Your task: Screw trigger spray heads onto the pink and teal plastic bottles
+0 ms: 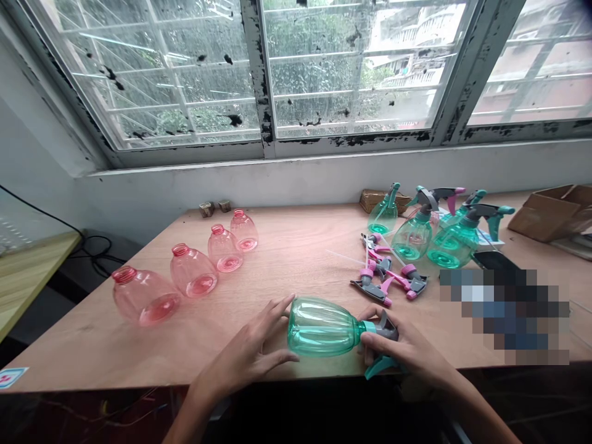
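A label (13, 377) at the left of the surface (296, 259) was too blurred to read. Four pink bottles (194, 271) stood spaced in a row, perhaps for easy reach. The left hand (254, 342) had its grip apart at the base of a green spray bottle (324, 327), held sideways by the near edge, perhaps to steady it; the right hand (407, 345) clamped its grip around the neck and sprayer. Beyond lay loose spray heads (370, 287); farther right stood more green bottles (411, 237).

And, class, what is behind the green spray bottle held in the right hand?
Beyond the green spray bottle, grey-and-pink spray heads lie on the table. Its neck covers part of the right hand, so the full grip cannot be seen.
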Motion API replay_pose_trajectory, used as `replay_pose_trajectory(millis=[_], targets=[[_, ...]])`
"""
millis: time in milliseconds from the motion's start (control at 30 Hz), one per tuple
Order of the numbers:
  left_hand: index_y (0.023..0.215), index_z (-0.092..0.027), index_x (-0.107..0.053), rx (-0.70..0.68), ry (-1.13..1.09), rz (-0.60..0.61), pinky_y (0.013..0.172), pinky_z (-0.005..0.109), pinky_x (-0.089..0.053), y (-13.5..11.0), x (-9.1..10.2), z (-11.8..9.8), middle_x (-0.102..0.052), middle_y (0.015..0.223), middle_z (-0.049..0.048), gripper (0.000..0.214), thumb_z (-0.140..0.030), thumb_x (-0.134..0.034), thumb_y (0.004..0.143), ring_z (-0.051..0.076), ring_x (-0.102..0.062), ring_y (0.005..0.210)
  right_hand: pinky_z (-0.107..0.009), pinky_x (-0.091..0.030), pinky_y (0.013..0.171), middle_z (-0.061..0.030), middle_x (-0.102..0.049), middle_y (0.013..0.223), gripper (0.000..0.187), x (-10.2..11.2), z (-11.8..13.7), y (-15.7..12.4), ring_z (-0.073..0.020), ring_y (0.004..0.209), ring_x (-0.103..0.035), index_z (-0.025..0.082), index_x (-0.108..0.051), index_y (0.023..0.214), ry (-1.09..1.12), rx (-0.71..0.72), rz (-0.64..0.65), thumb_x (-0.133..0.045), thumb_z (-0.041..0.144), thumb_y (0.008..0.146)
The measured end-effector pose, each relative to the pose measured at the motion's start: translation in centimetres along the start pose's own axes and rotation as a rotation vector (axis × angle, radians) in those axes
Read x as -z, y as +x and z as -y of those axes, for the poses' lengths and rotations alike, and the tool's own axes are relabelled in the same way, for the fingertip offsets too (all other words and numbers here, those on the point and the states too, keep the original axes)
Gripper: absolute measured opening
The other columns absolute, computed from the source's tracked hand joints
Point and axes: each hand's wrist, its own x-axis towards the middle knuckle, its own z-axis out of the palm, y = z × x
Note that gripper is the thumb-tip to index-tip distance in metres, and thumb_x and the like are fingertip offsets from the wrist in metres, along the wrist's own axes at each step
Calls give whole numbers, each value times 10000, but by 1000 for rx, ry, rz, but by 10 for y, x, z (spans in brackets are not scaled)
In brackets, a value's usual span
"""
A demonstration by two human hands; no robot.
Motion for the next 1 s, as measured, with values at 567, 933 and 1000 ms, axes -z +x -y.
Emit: replay_pose_trajectory(millis=[567, 933, 1000], targets=[[1567, -384, -257, 46, -110, 25, 1182, 440, -393, -1, 5, -9, -423, 1578, 29, 792, -296, -720, 930, 304, -443, 1418, -297, -565, 637, -16, -756, 712, 370, 0, 0, 0, -200, 662, -718, 177, -588, 1034, -32, 3, -7, -742, 472, 872], [1563, -349, -267, 57, -57, 12, 1184, 415, -391, 1, 2, -11, -440, 1569, 37, 858, -228, -769, 878, 278, -459, 1407, -275, -557, 622, -17, -758, 704, 364, -1, 2, 0, -172, 647, -701, 160, -589, 1048, -9, 2, 2, -734, 451, 885], [1551, -340, -307, 48, -34, 16, 1195, 422, -375, 1, 3, -12, -439, 1569, 36, 821, -235, -767, 880, 288, -446, 1416, -280, -557, 623, -18, -757, 702, 368, -1, 1, 0, -177, 648, -703, 160, -589, 1049, -10, 1, 2, -734, 455, 883]])
